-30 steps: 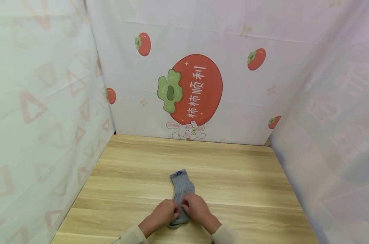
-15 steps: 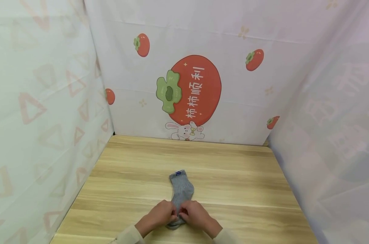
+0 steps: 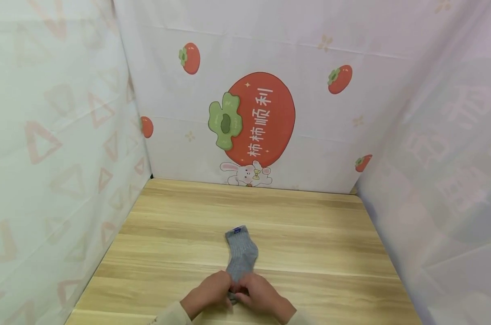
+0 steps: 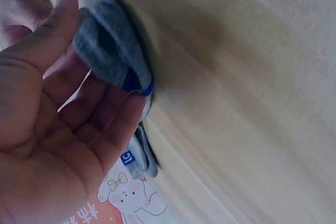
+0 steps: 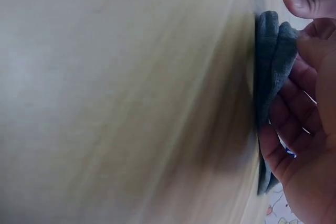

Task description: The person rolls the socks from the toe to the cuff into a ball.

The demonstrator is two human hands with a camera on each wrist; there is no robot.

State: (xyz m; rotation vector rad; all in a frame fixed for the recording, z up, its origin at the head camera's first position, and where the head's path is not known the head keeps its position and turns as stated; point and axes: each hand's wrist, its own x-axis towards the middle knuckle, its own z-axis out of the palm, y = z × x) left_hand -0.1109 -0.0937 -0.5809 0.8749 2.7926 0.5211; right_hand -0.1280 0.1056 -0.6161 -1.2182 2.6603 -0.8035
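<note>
A pair of grey ribbed socks, one lying on the other, is stretched out on the wooden table with its blue-labelled cuffs pointing away. Both hands meet at the near toe end. In the right wrist view, my right hand pinches the socks' toe layers between thumb and fingers. My left hand is at the left of the same end; in the left wrist view its fingers touch the grey fabric near a blue band, while its thumb stands straight at the edge. The hands hide part of the toes in the head view.
The wood-grain table extends on both sides of the socks. A white cloth backdrop printed with red persimmons and a rabbit stands behind it. Patterned cloth sheets hang along the left and right sides.
Both hands have slid toward the near toe end and come closer together, and the left thumb has straightened. More of the socks' middle shows, while their cuffs stay in place.
</note>
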